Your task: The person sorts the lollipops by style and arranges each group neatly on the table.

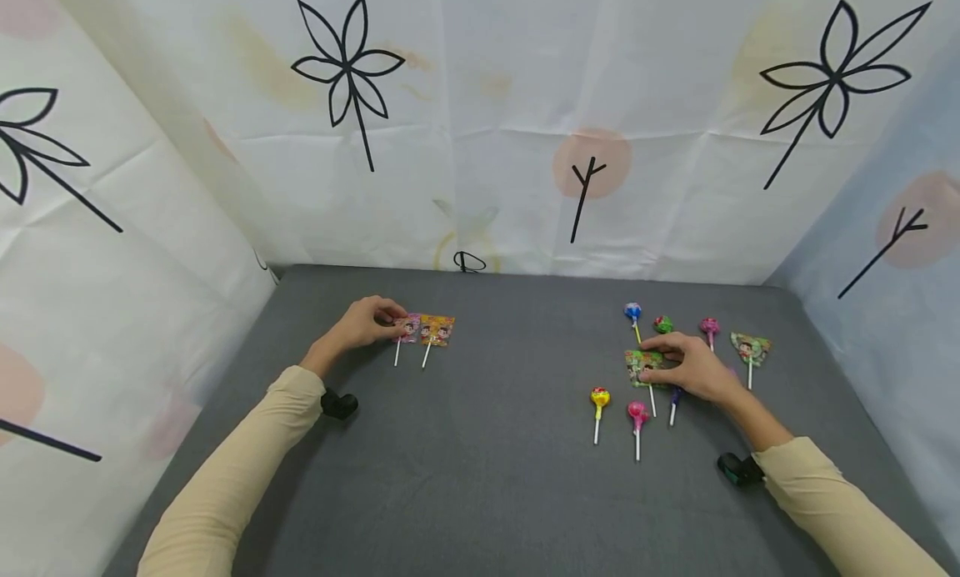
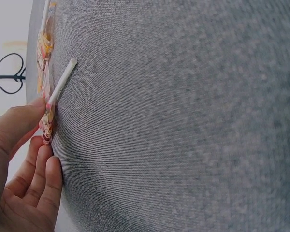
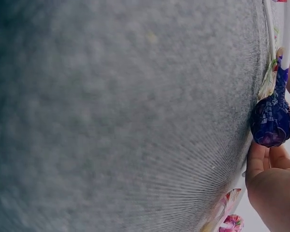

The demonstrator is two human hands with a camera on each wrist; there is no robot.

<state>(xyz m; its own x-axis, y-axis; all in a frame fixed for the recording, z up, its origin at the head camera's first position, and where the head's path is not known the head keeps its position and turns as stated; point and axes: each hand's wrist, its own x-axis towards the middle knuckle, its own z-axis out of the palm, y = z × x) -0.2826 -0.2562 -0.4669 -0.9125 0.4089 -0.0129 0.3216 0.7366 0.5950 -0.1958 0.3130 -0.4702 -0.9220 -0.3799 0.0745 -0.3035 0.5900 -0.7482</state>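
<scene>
At the left, my left hand (image 1: 364, 322) pinches the edge of a flat lollipop in a pink-purple wrapper (image 1: 409, 327), thumb on top, its white stick towards me. Right beside it lies a flat lollipop in an orange wrapper (image 1: 437, 330). Across the table my right hand (image 1: 696, 367) holds the right edge of a flat lollipop in a green wrapper (image 1: 642, 366) between thumb and fingers. A dark purple ball lollipop (image 3: 271, 121) lies close to that hand, partly covered by it in the head view.
Around the right hand lie ball lollipops: blue (image 1: 633, 312), green (image 1: 663, 325), pink (image 1: 709, 327), yellow (image 1: 599, 398) and another pink (image 1: 637, 412). Another green flat lollipop (image 1: 751, 348) lies further right. Patterned white cloth (image 1: 510, 202) stands behind the grey table (image 1: 480, 477).
</scene>
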